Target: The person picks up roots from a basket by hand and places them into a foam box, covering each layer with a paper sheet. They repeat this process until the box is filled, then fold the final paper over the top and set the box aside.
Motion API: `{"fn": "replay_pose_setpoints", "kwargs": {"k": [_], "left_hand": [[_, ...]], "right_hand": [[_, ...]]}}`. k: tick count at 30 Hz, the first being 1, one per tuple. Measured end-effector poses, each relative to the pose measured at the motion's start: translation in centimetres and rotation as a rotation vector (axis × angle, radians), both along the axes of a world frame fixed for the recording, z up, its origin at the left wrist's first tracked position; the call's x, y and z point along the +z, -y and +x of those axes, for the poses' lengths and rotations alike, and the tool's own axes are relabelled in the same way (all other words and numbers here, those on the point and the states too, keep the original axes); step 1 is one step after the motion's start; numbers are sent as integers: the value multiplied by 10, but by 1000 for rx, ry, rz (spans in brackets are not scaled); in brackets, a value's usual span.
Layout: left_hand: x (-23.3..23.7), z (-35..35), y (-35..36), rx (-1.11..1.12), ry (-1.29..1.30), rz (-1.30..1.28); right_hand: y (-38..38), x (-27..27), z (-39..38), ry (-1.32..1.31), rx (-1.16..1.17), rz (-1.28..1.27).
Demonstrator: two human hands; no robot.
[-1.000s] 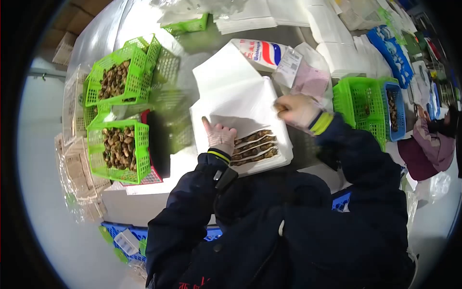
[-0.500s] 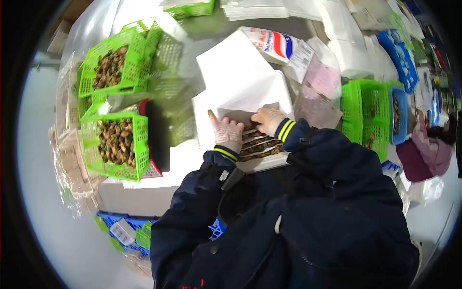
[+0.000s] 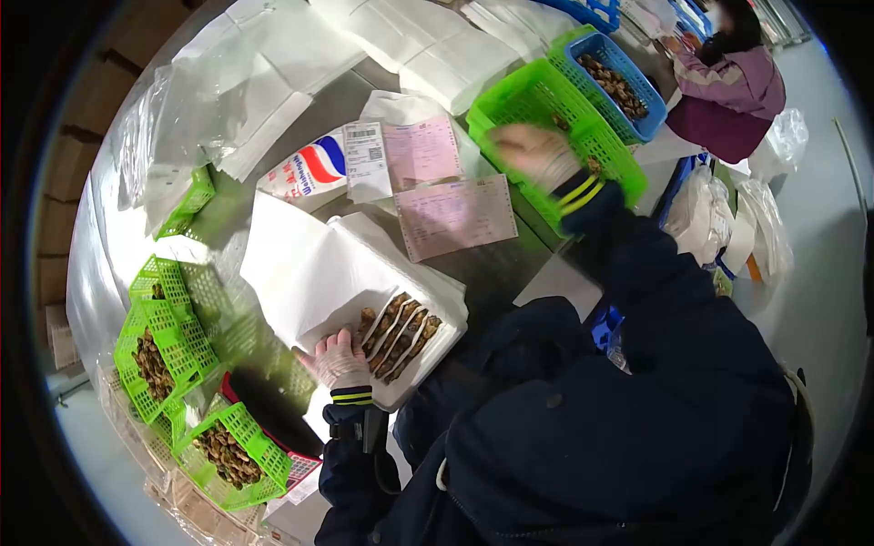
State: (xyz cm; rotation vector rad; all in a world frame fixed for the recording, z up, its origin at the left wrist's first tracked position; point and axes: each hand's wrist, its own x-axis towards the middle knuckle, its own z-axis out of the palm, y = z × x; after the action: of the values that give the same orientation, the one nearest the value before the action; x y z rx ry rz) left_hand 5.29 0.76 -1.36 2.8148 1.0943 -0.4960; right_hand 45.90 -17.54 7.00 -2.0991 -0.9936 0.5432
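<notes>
A white foam box (image 3: 443,296) lies in front of me, with several rows of small brown lumpy pieces (image 3: 401,338) split by white strips. At the box's left side, my gloved left hand (image 3: 339,361) rests with its thumb apart and fingers spread beside the brown pieces; it seems to hold nothing. Over the green basket (image 3: 496,102) on the right is my right hand (image 3: 535,153), smeared by motion, so its fingers cannot be read. A few brown pieces show inside that basket.
A blue basket (image 3: 648,133) of brown pieces stands beyond the green one. Pink slips (image 3: 455,217) and a printed white packet (image 3: 305,173) lie behind the box. More green baskets (image 3: 238,428) sit at left. Another person (image 3: 728,96) works at the upper right.
My right hand has left the foam box and moved right to the green basket. My left hand stays at the box. The view has turned toward the right.
</notes>
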Motion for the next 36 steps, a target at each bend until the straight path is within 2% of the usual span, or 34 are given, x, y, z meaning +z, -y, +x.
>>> {"fn": "replay_pose_setpoints", "kwargs": {"k": [1, 2, 3, 5, 6, 8, 9, 11, 15, 16, 18, 20, 21, 24, 26, 28, 30, 31, 32, 33, 34, 35, 36], "left_hand": [[-6, -5, 1, -19, 134, 43], [-9, -7, 3, -33, 271, 85], [-7, -4, 8, -62, 386, 152], [-4, 0, 15, -42, 384, 141], [-2, -1, 19, -26, 380, 132], [-10, -1, 20, -9, 334, 126], [-8, 1, 21, 13, 358, 139], [-11, 2, 20, 19, 381, 154], [-14, -2, 21, 64, 357, 152], [-18, -4, 20, 63, 345, 169], [-10, 4, 23, 117, 328, 167], [0, 5, 22, 100, 304, 116], [-2, 4, 22, 122, 352, 124], [-6, 2, 20, 108, 389, 145], [0, 3, 19, 96, 297, 148], [1, 5, 17, 104, 331, 151], [-1, 2, 19, 106, 341, 139], [-1, 2, 18, 106, 323, 129], [-1, 2, 18, 109, 307, 117], [-1, 3, 18, 116, 313, 118], [-1, 2, 18, 113, 327, 104], [-2, 0, 19, 112, 338, 89], [-2, -3, 21, 127, 338, 89]], "right_hand": [[31, 5, 35, 175, -169, -45], [65, 6, 70, 218, -299, -185], [102, -1, 108, 192, -433, -325], [155, 3, 132, 81, -588, -266], [172, -1, 137, -68, -675, -252], [182, 0, 132, -190, -546, -599], [184, -4, 125, -195, -554, -601], [177, -17, 109, 191, -92, -954], [144, -56, 80, 337, -191, -1130], [145, -66, 79, 333, -151, -1124], [151, -98, 86, 447, -235, -1112], [158, -90, 87, 463, -86, -1006], [139, -66, 76, 386, -151, -1096], [141, -83, 102, 488, -163, -993], [113, -58, 91, 407, -168, -821], [64, -26, 60, 242, -94, -481], [5, 4, -5, 102, 87, -136], [-25, 7, -34, 102, 211, -45], [-62, 35, -77, 108, 360, -87], [-89, 39, -106, 155, 557, -90], [-114, 31, -133, 264, 719, -221], [-130, 13, -159, 486, 803, -304], [-134, -20, -176, 608, 912, -215]]}}
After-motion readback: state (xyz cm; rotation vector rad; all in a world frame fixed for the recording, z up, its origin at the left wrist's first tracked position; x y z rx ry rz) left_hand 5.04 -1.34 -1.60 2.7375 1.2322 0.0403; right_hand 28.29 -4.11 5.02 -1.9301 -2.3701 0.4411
